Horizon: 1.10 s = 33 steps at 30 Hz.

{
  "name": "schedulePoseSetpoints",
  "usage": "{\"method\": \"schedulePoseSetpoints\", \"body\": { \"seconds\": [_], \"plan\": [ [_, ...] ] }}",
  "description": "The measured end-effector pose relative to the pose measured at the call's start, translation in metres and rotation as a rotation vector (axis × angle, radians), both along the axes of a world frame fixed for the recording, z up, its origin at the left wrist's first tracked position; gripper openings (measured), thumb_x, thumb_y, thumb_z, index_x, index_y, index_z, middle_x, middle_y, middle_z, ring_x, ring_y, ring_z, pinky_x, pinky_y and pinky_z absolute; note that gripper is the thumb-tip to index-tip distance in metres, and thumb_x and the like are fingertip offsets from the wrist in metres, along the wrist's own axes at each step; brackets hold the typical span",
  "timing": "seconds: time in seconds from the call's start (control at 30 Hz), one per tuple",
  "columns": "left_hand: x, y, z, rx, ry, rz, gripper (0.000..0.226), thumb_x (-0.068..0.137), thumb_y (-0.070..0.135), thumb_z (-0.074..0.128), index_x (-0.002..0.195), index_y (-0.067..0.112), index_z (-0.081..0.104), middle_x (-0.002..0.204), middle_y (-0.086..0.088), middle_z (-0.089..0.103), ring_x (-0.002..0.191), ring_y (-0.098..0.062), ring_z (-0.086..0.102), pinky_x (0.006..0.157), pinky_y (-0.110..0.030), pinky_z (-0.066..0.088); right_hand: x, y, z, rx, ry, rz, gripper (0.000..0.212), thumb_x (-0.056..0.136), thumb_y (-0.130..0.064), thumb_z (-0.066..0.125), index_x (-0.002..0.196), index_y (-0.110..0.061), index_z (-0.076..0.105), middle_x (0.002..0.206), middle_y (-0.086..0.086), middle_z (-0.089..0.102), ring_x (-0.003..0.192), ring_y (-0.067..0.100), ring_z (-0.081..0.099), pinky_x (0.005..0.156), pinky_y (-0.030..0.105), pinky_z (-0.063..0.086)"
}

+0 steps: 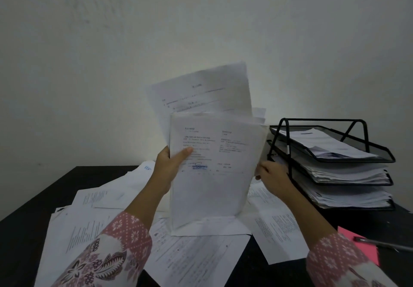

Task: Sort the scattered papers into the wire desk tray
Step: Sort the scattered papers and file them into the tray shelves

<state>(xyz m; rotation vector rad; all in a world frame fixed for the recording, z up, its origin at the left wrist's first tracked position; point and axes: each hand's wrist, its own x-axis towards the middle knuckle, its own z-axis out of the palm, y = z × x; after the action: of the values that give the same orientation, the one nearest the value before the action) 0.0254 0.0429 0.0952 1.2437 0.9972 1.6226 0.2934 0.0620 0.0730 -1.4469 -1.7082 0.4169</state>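
I hold a bundle of white printed papers (214, 184) upright over the desk, its lower edge resting on the sheets below. My left hand (169, 166) grips the bundle's left edge, thumb across the front page. My right hand (273, 176) pinches its right edge. Taller sheets (201, 90) stick up behind the front page. The black three-tier wire desk tray (290, 170) stands to the right, each tier stacked with papers. More loose papers (196, 255) lie scattered across the dark desk (24, 215).
A pink sheet (364, 246) with a pen (384, 244) on it lies at the desk's right, in front of the tray. A plain pale wall rises behind the desk. Patterned pink sleeves cover both forearms.
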Motion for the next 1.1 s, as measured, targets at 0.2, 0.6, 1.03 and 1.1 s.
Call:
{"method": "schedulePoseSetpoints", "body": {
  "seconds": [0.2, 0.6, 1.03, 1.1],
  "plan": [
    [-0.005, 0.000, -0.002, 0.010, 0.050, -0.011, 0.031, 0.085, 0.025, 0.066, 0.114, 0.014, 0.061, 0.105, -0.007, 0.069, 0.092, -0.025, 0.068, 0.080, -0.040, 0.057, 0.001, 0.005, 0.018, -0.105, 0.200, 0.106, 0.041, 0.089, -0.015, 0.058, 0.129, -0.012, 0.050, 0.120, 0.004, 0.059, 0.107, 0.018, 0.056, 0.087, 0.031, 0.049],
    [-0.011, 0.002, -0.005, 0.017, 0.053, -0.023, 0.034, 0.086, 0.026, 0.065, 0.116, 0.011, 0.060, 0.107, -0.009, 0.069, 0.094, -0.027, 0.068, 0.084, -0.045, 0.055, -0.043, -0.024, 0.143, 0.644, 0.308, 0.266, 0.056, 0.091, -0.042, 0.053, 0.140, -0.036, 0.027, 0.120, -0.002, 0.054, 0.105, 0.007, 0.057, 0.086, 0.019, 0.046],
    [-0.012, 0.002, -0.004, 0.011, 0.061, -0.045, 0.027, 0.086, 0.025, 0.064, 0.111, 0.015, 0.060, 0.105, -0.008, 0.069, 0.093, -0.026, 0.067, 0.079, -0.040, 0.057, -0.038, 0.002, 0.127, 0.494, -0.026, 0.015, 0.033, 0.098, -0.027, 0.046, 0.095, -0.005, 0.071, 0.089, 0.000, 0.064, 0.077, 0.006, 0.051, 0.074, 0.020, 0.037],
    [-0.012, 0.003, -0.004, 0.000, 0.053, -0.048, 0.030, 0.086, 0.026, 0.064, 0.113, 0.014, 0.060, 0.105, -0.009, 0.069, 0.092, -0.027, 0.067, 0.078, -0.041, 0.057, -0.037, -0.003, 0.117, 0.361, 0.193, 0.127, 0.038, 0.097, -0.038, 0.045, 0.096, -0.005, 0.065, 0.094, 0.000, 0.060, 0.076, 0.001, 0.052, 0.072, 0.020, 0.039]
  ]
}}
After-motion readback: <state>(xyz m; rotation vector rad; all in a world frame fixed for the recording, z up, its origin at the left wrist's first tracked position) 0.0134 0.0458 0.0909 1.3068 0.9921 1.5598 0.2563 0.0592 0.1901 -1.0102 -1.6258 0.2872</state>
